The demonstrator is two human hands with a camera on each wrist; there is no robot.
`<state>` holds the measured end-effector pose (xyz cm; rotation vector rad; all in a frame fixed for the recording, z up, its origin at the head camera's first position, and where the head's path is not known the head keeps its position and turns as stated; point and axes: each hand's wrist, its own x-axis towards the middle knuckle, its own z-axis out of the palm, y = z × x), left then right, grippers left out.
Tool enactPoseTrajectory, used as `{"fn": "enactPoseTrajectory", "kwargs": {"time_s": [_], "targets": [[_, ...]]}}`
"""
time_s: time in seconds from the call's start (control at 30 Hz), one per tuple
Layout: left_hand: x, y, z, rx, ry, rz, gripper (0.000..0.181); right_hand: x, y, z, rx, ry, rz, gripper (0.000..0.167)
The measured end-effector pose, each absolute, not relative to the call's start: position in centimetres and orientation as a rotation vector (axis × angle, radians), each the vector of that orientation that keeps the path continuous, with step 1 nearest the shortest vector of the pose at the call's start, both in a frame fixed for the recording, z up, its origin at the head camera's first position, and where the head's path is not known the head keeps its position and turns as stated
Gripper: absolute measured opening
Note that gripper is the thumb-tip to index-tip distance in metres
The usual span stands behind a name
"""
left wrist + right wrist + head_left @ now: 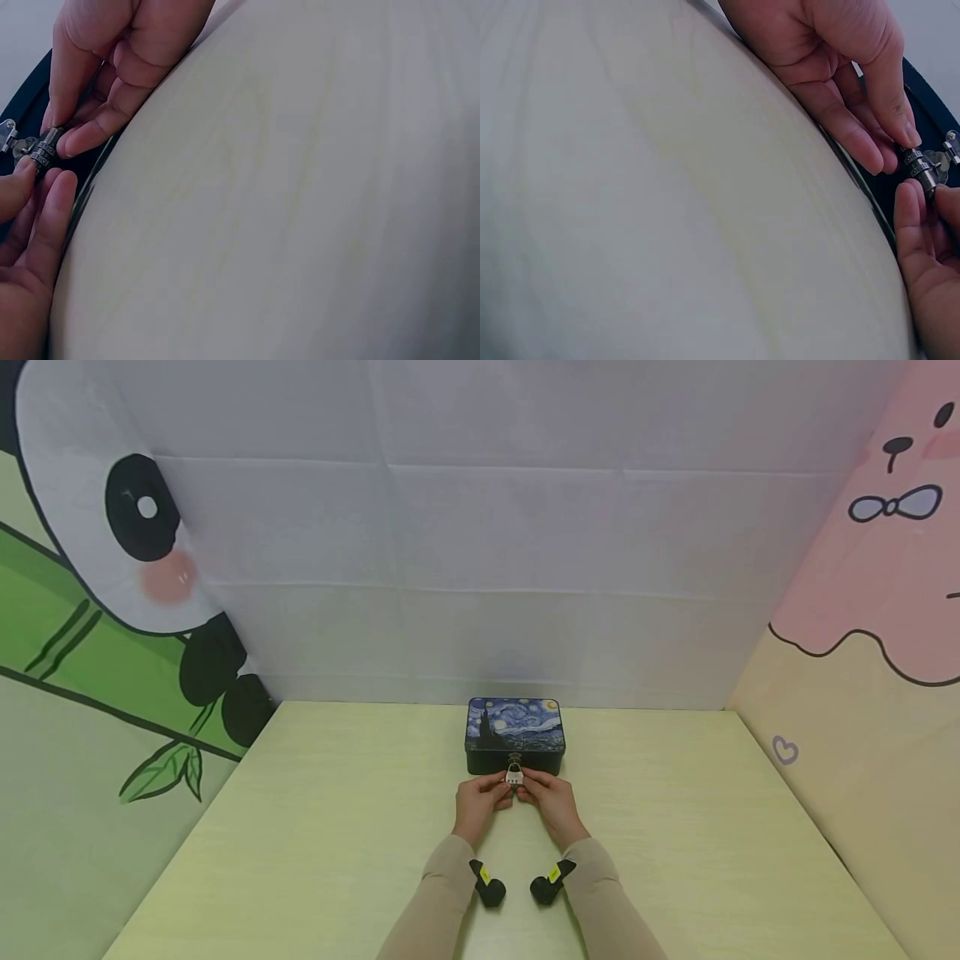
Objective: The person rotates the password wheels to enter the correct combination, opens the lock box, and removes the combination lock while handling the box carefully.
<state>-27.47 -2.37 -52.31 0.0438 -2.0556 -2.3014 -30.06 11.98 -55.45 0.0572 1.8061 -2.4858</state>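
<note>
A small silver padlock with number dials [514, 777] hangs by its shackle from the metal clasp [514, 758] on the front of a dark tin box [516, 725]. The box is closed and its lid bears a starry night painting. My left hand [475, 806] pinches the padlock from the left side, and my right hand [558, 806] pinches it from the right. Both wrist views show the dials close up: in the left wrist view the padlock [45, 150] lies between the thumbs and fingertips of both hands, and the right wrist view shows the same grip around the padlock [920, 168].
The box stands at the far edge of a pale yellow table [345, 827], near a white backdrop [480, 543]. Side panels carry cartoon prints, a panda [82, 527] at left and a pink figure [892, 560] at right. Black wrist cameras [491, 891] sit inside both forearms.
</note>
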Motion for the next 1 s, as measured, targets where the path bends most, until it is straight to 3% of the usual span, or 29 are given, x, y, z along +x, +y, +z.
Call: {"fn": "enactPoseTrajectory", "kwargs": {"time_s": [1.0], "targets": [[-27.66, -2.3, -52.41, 0.081, -2.044, -2.329, 0.023, -30.03, 12.01, -55.29, 0.068, 1.808, -2.481, 0.031]]}}
